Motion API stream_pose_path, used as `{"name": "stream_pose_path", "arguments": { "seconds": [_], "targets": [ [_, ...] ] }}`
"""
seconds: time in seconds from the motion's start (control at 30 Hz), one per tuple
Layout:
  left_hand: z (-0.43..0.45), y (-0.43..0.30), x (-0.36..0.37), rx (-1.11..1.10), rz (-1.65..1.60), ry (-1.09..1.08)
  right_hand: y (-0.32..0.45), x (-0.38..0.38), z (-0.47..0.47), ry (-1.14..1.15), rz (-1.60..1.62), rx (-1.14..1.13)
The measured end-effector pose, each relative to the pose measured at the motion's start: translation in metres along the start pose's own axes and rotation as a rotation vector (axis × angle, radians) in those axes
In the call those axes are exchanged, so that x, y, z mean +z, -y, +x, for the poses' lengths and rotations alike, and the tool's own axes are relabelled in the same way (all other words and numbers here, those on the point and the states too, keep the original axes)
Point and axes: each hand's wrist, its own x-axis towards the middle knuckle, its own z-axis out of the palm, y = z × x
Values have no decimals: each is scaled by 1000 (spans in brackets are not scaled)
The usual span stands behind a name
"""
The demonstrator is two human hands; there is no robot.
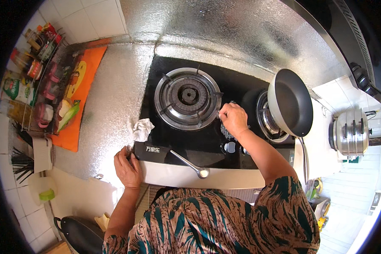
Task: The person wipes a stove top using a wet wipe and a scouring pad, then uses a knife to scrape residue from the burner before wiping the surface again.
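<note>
My right hand [234,120] is over the black glass gas cooktop [184,144], beside the metal ring of the left burner [189,95]. Its fingers are bent, with the fingertips close to the ring. A grey, wiry patch like steel wool [227,131] shows below the palm; whether the fingers grip it is hidden. My left hand [127,166] rests, holding nothing, at the cooktop's front left corner. Just beyond it lies a crumpled white cloth or tissue [140,129]. A metal spoon [189,162] with pale stuff in its bowl lies across the cooktop's front edge.
A tilted frying pan [290,103] stands over the right burner [266,125]. Control knobs [230,147] sit near my right forearm. To the left are an orange mat [68,133] with vegetables and a wire rack of condiments [35,73]. A steel steamer pot [352,133] stands far right.
</note>
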Motion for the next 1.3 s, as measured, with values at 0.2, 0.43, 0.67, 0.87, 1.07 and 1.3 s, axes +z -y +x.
{"name": "stream_pose_path", "arguments": {
  "seconds": [0.2, 0.43, 0.67, 0.87, 1.07, 1.3],
  "targets": [
    [4, -5, -2, 24, 10, -21, 5, 4, -12, 16, -98, -96],
    [0, 0, 0, 25, 20, -28, 11, 3, -15, -8, -40, -130],
    [0, 0, -2, 37, 2, -34, 9, -1, -18, 68, -9, -216],
    [0, 0, 2, 53, 11, -20, -16, 4, 3, 40, -56, -94],
    [-2, -4, 0, 40, 6, -15, -23, -2, 17, -43, -156, -7],
    [-1, 1, 0, 35, 23, -29, -21, 4, 6, -32, -78, -136]
  ]
}}
